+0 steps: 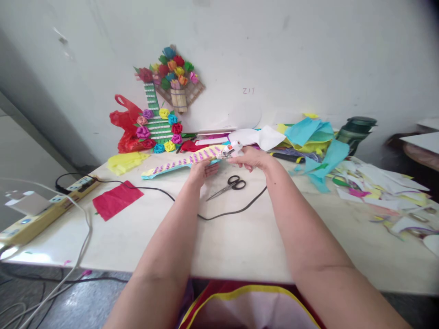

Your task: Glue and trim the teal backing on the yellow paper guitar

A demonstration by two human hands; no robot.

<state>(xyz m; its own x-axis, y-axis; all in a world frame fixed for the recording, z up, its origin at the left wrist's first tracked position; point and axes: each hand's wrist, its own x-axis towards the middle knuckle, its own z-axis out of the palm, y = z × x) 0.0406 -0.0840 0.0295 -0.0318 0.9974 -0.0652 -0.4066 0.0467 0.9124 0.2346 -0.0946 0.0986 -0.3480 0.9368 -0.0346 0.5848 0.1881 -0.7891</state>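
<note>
My right hand (253, 158) is closed round a white glue gun (233, 147), whose nozzle points left over a long craft piece. That piece (185, 161) has a yellow face with rows of purple marks and a light-blue edge. My left hand (203, 171) grips its lower edge near the right end, with the thumb side hidden against it. Just below the hands lie black-handled scissors (233, 184) on the table. A black cord (226, 213) loops across the table under my forearms.
A yellow power strip (51, 210) runs along the left edge, near a red paper sheet (118, 200). Paper-flower crafts (159, 119) and a red plastic bag (126, 123) stand behind. Crepe paper (310, 135), a dark bottle (356, 134) and paper scraps (380, 183) crowd the right.
</note>
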